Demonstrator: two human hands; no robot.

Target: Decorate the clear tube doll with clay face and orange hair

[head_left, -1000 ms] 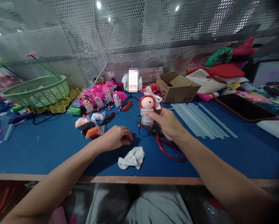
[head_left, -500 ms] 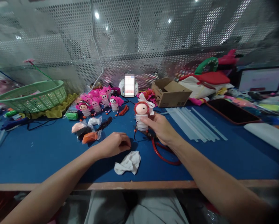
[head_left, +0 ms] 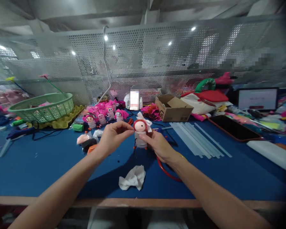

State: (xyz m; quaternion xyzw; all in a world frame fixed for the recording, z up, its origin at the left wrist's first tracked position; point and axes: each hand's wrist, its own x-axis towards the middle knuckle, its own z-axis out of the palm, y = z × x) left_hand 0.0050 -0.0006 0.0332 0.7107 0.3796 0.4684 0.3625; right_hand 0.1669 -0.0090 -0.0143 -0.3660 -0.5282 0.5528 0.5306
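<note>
A small doll (head_left: 140,140) stands upright in my right hand (head_left: 160,144), its pale ringed body between thumb and fingers. One dark eye shows on its round face, with red hair and a white bow above. My left hand (head_left: 115,136) is closed in a pinch, fingertips right beside the left side of the doll's head; anything between them is too small to make out. Under my right wrist lies a red-handled tool (head_left: 168,173), partly hidden. A crumpled white tissue (head_left: 132,178) lies in front of the doll, and a tiny dark speck (head_left: 118,161) is on the blue tabletop.
Several pink-haired dolls (head_left: 102,116) stand at back left beside a green basket (head_left: 47,109). Clay packets (head_left: 87,143) lie behind my left forearm. To the right are a cardboard box (head_left: 174,109), translucent glue sticks (head_left: 197,140) and a dark phone (head_left: 233,127).
My left hand has risen from the tabletop to the doll's face and now pinches. The doll stays in my right hand. The camera view has tilted upward.
</note>
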